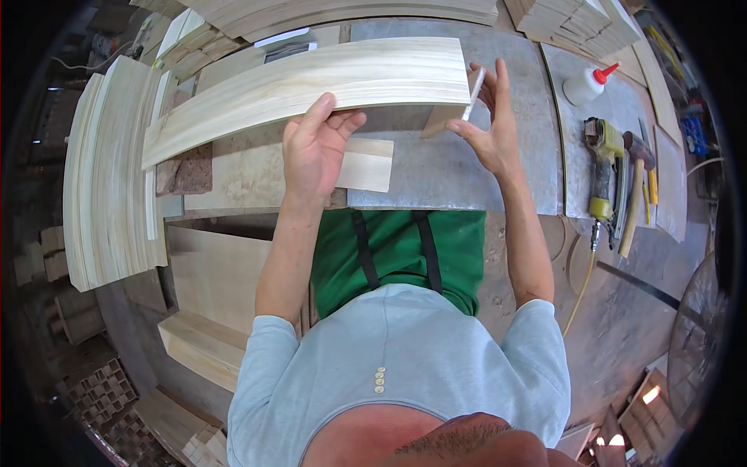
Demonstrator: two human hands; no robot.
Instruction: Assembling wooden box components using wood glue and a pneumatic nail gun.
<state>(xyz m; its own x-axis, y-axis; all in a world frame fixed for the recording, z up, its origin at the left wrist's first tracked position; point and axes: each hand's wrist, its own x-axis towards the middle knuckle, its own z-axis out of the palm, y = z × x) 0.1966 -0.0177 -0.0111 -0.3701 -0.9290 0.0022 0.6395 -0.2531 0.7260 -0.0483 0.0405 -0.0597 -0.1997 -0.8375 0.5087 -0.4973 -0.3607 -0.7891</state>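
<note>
A long pale wooden board [327, 74] spans the bench, its left end by a stack of boards. My left hand [315, 148] grips its near edge, thumb on top and fingers curled underneath. At the board's right end, a short wooden piece [446, 119] stands on edge. My right hand [496, 128] holds this piece from the right, thumb on the near side and fingers on the far side. Another short flat piece of wood [367, 166] lies on the bench near my left wrist. A rough reddish block [187, 173] shows below the long board's left part.
A white bottle with a red nozzle [583, 86] stands right on the metal-topped bench [521, 171]. Nearer lie a yellow-green nail gun [601, 156] with an air hose and a hammer [636, 175]. Board stacks rise at the left [109, 179], far side [350, 12] and far right [576, 27].
</note>
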